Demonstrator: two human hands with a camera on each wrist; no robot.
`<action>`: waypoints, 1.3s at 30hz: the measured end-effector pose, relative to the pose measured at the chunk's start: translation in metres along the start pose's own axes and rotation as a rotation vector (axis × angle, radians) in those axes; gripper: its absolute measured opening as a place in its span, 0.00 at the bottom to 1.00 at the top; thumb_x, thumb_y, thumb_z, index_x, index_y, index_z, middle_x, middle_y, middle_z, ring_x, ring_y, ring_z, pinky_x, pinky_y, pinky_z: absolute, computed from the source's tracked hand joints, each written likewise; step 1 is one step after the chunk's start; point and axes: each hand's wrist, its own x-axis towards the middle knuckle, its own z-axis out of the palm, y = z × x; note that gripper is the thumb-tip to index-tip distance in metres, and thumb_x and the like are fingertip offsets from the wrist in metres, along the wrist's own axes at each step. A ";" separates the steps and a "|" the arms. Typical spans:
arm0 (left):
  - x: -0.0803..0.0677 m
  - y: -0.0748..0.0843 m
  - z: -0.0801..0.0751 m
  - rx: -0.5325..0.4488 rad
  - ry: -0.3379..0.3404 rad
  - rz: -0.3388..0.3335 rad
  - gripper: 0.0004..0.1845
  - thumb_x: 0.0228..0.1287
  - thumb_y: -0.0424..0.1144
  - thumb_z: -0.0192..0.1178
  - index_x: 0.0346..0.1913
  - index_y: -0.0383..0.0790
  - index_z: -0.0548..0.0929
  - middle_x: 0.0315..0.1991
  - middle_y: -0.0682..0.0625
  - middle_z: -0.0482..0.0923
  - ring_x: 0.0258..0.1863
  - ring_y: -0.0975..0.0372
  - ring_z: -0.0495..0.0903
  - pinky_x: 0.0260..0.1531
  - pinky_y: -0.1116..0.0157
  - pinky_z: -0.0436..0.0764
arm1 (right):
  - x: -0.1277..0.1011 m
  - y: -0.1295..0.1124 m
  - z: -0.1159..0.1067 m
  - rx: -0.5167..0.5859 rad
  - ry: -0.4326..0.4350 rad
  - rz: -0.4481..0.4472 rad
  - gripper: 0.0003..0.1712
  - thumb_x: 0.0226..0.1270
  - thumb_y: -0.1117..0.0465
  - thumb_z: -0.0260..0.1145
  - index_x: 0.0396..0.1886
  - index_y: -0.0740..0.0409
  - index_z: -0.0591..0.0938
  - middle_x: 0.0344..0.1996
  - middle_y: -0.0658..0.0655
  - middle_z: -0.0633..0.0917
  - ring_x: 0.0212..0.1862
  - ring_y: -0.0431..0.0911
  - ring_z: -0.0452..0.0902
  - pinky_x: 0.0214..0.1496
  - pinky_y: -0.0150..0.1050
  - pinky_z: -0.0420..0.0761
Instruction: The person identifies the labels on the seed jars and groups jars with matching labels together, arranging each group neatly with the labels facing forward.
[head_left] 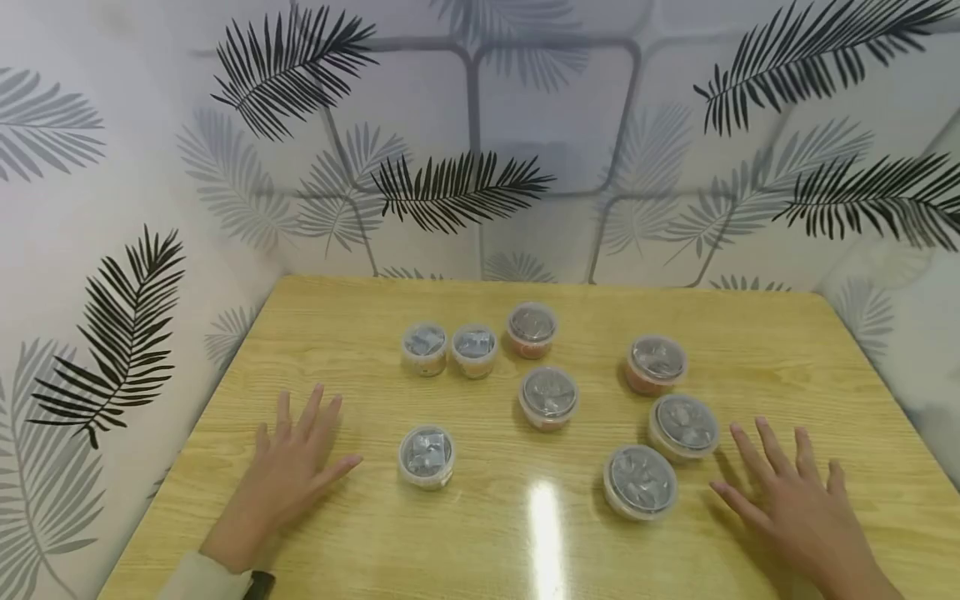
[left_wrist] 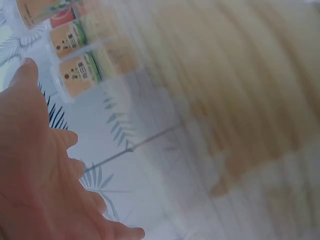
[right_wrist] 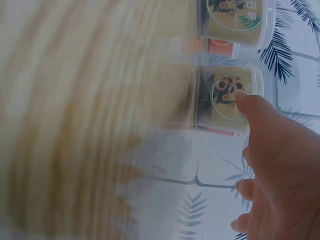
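Both hands lay flat with fingers spread, holding nothing. The right hand (head_left: 787,492) was nearest the cups: one little cup (head_left: 641,482) sat just beside its thumb, another cup (head_left: 683,427) just past its fingertips. The left hand (head_left: 288,467) had a lone cup (head_left: 426,455) off its thumb side, farther away.

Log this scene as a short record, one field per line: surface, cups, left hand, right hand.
surface: wooden table, leaf-patterned walls around it
cups: eight small lidded cups, all upright, spread mid-table
left hand: left hand flat on the table, fingers spread, holding nothing; nearest cup apart from it
right hand: right hand flat, fingers straight, beside two cups
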 end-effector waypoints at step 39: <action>-0.004 0.079 -0.027 -0.698 0.105 0.046 0.23 0.70 0.47 0.50 0.65 0.43 0.68 0.64 0.50 0.65 0.62 0.58 0.64 0.51 0.57 0.75 | 0.040 -0.168 -0.048 0.398 0.458 -0.582 0.16 0.66 0.54 0.58 0.49 0.55 0.82 0.44 0.49 0.82 0.42 0.42 0.77 0.39 0.34 0.78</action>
